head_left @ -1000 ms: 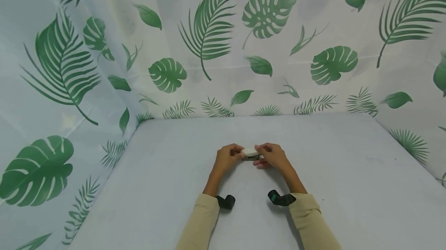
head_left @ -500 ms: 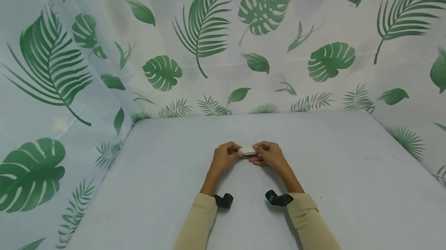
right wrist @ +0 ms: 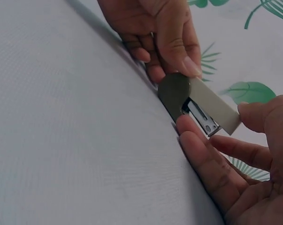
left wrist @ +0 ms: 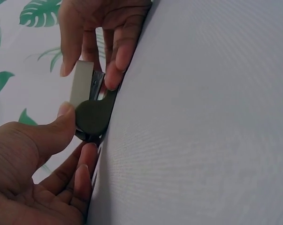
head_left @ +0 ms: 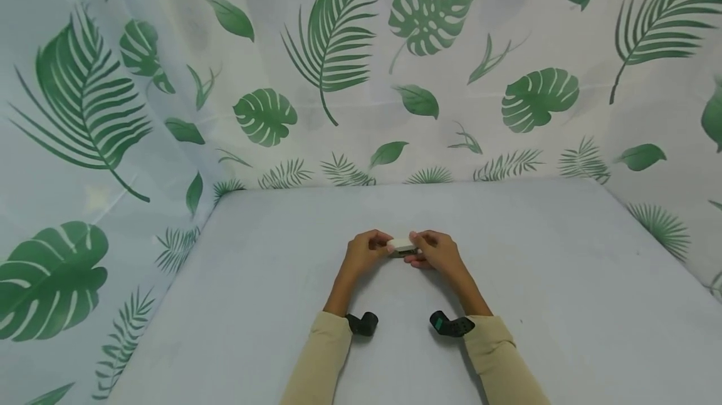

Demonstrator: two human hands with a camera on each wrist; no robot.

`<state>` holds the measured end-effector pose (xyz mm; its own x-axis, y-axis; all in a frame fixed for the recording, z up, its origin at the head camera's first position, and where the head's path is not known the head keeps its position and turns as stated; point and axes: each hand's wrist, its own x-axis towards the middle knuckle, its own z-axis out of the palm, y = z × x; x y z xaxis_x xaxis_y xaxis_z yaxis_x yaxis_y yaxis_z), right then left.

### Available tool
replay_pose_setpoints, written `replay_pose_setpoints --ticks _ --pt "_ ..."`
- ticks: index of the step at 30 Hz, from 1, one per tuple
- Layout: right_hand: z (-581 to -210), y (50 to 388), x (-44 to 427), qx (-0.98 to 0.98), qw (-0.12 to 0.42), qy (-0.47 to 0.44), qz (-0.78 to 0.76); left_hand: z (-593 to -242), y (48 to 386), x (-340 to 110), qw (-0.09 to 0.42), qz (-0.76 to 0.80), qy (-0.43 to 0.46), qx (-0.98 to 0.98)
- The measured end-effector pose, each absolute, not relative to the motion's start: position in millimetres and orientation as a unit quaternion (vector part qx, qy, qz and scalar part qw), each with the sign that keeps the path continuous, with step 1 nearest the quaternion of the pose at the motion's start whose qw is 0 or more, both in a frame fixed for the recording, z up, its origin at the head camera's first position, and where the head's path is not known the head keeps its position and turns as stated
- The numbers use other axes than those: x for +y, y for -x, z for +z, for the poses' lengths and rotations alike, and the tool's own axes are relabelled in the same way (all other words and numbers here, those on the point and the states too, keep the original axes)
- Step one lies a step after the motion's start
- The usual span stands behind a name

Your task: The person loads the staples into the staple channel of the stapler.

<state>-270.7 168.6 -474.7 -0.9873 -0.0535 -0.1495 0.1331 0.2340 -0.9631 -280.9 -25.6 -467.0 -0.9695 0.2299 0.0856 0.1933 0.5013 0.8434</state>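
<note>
A small stapler (head_left: 403,246) with a cream top and a dark olive base is between both hands, at the table's surface. In the right wrist view its metal magazine (right wrist: 203,119) shows between the cream arm and the base. My left hand (head_left: 363,252) pinches the rounded hinge end, thumb on the cream top and fingers low behind it. At the front end, my right hand (head_left: 441,251) holds the stapler with its thumb on the tip of the cream top and fingers at the base. Part of the base is hidden by the fingers.
The pale table (head_left: 271,305) spreads out around the hands. A leaf-print curtain (head_left: 350,104) stands along its back and sides. Black wrist cameras (head_left: 363,324) sit on both forearms, beside beige sleeves.
The head view has shifted slightly. Both hands keep their hold on the stapler at nearly the same place, with only slight finger movement.
</note>
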Motion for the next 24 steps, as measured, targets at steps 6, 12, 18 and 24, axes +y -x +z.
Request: replay_pose_setpoints --ticks 6,12,18,24 --pt "-476 268 170 0.777 0.084 -0.027 -0.623 -469 278 -26 0.032 0.492 -0.122 0.861" --pt "-474 269 172 0.779 0.067 -0.014 -0.623 -466 280 -25 0.039 0.5 -0.107 0.858" --pt "-471 268 172 0.789 0.054 -0.027 -0.612 -464 280 -25 0.031 0.487 -0.094 0.868" --pt "-467 260 181 0.823 0.03 -0.033 -0.566 -461 275 -28 0.033 0.462 -0.101 0.881"
